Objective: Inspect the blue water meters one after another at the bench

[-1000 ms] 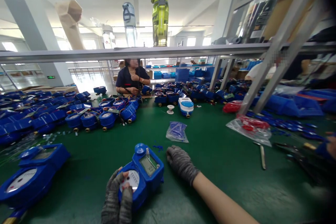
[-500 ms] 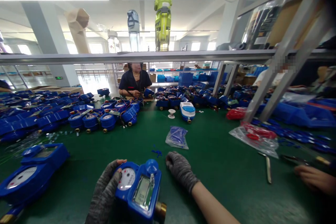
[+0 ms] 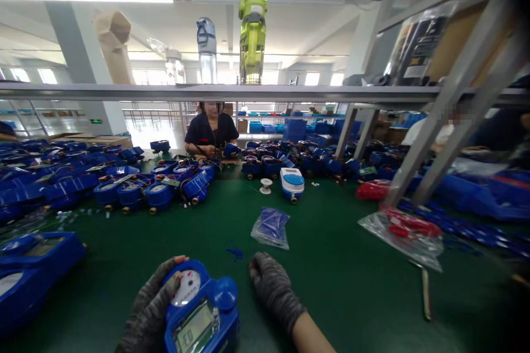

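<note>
Through the head view I am seeing the blue water meter (image 3: 202, 309) sitting low and in front of me, over the green tabletop (image 3: 339, 265); whether it is touching, I cannot tell. My gloved left hand (image 3: 151, 303) is clamping the round dial end, bare fingertips curling over its rim, probably because this is steadying the body while leaving the LCD display (image 3: 195, 324) uncovered. My gloved right hand (image 3: 273, 289) is resting just beside the meter, apart from it, fingers curling together; whether they are enclosing anything, I cannot tell. A clear bag (image 3: 271, 228) showing blue inside and some small blue pieces (image 3: 236, 253) are lying just beyond, presumably for easy reach. The meter's long axis is running obliquely: its dial (image 3: 190, 287) is pointing away and slightly left, its display end toward me, its domed cap (image 3: 226, 292) rightward.
</note>
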`<state>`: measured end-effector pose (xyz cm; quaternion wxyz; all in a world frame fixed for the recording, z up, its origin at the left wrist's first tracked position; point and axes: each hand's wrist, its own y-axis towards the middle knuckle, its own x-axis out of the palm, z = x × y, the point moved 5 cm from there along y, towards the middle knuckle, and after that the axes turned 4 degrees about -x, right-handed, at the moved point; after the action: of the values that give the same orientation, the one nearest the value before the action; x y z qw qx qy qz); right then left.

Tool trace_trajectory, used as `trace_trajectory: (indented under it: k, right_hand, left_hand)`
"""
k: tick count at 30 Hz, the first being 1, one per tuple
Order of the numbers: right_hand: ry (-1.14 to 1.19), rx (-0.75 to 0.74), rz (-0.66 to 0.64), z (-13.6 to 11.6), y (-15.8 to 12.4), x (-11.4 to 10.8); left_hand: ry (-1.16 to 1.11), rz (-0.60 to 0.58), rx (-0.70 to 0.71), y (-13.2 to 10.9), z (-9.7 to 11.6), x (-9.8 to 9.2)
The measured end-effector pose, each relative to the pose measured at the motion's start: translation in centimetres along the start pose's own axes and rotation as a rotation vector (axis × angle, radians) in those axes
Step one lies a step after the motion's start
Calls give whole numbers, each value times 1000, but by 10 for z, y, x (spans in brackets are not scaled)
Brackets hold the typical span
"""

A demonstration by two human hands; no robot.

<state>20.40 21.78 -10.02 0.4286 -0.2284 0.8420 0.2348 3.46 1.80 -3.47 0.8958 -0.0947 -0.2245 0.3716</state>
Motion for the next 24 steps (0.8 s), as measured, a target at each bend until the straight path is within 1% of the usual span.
trace_trajectory:
  k: [3,5,8,9,11,13,15,18,24]
  right_hand:
    - [181,5,-1,-5,-4,-12]
    - [280,-37,-4,-15,-11,-23]
    - [372,-126,-13,-34,-29,-38]
    - [391,-148,-16,-40,-36,-42]
    - [413,-184,-12,-47,-50,-48]
    - [435,-213,-15,-50,-59,-50]
    - [457,-242,-38,-51,-66,-47]
    - [436,-289,-46,-55,-73,-44]
    - [355,-373,-67,-71,-77,-42]
  left_hand:
    - [-74,78,-29,-6,-6,3]
    - [-106,74,-34,-6,-10,4]
    - [-113,34,-46,-2,-15,1]
    - [-93,16,-29,-1,-14,0]
    - [-33,-22,85,1,-10,-3]
    - [33,-38,167,4,-7,-5]
    - [69,-52,204,8,-7,-6]
    - [95,-74,238,12,-7,-8]
    - [111,-108,287,17,-9,-13]
